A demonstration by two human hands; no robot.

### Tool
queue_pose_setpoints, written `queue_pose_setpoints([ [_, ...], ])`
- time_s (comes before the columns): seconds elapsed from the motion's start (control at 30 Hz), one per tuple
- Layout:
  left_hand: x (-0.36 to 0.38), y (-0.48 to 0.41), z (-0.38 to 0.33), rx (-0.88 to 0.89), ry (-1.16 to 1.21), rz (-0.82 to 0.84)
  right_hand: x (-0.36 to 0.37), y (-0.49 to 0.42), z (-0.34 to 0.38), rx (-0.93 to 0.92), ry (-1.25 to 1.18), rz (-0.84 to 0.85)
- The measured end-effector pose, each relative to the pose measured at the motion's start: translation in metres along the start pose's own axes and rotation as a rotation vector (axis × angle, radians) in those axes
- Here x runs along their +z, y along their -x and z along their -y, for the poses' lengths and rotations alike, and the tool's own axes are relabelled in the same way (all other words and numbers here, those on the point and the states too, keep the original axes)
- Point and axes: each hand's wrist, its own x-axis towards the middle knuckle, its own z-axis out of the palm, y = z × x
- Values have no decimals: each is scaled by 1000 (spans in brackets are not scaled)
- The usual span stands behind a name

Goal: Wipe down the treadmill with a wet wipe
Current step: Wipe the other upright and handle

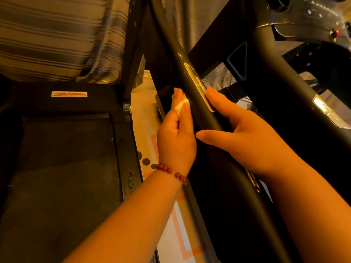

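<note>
Left hand (pixel 176 135) pinches wet wipe (pixel 181 104) against treadmill upright (pixel 187 82). Upright slants up-left between hands; right hand (pixel 247 138) rests flat, fingers straight.

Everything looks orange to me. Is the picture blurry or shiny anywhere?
Head view: warm orange light tints everything; glare flares on the shiny silver console top right; the black treadmill belt sinks into shadow; the crumpled white wet wipe in the left hand looks soft.

Left hand (pixel 176 137): forearm reaching forward, fingers curled, pinching wipe (pixel 180 105). Right hand (pixel 252 141): fingers straight, thumb spread wide, forearm reaching forward.
</note>
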Motion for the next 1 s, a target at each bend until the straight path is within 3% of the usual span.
queue_pose_setpoints([
  [0.17,-3,44,-10,63,9,110,-1,1,-2,21,-64,-1],
  [0.33,-4,3,-19,80,-95,56,-1,4,-5,30,-119,40],
  [0.6,-7,53,-13,5,-45,97,-17,23,4,96,60,153],
  [0.8,2,36,-25,30,-76,37,-8,35,-2,148,36,68],
  [1.0,-4,71,-22,-59,-37,94,-4,37,-6,143,-16,38],
])
